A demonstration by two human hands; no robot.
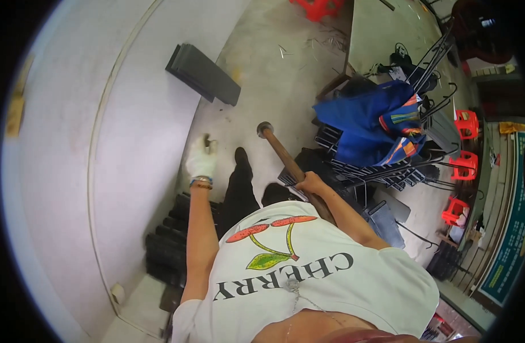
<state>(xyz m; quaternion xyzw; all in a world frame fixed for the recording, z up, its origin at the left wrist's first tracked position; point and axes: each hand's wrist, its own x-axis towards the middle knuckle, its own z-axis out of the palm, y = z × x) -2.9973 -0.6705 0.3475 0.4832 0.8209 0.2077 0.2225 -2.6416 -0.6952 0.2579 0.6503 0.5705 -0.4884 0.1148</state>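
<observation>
My right hand (313, 184), bare, is wrapped round a thick brown wooden pole (286, 154). A round, greyish end piece (265, 129) caps the far end of the pole, above the floor; its near end is hidden by my arm and shirt. My left hand (201, 160) wears a whitish glove and hovers near the wall, apart from the pole. Its fingers look curled, with a dark patch at their tips; whether that is a small thing or dirt I cannot make out. Beyond the left hand, long grey panels (204, 74) lie stacked beside the wall.
At the right, a blue cloth (365, 123) with coloured stripes lies over black metal racks (382, 171) with hooked rods sticking out. Dark stacked pieces (168, 243) stand along the wall by my left arm. Red plastic stools (463, 166) are farther right. Thin pieces (331, 43) litter the far floor.
</observation>
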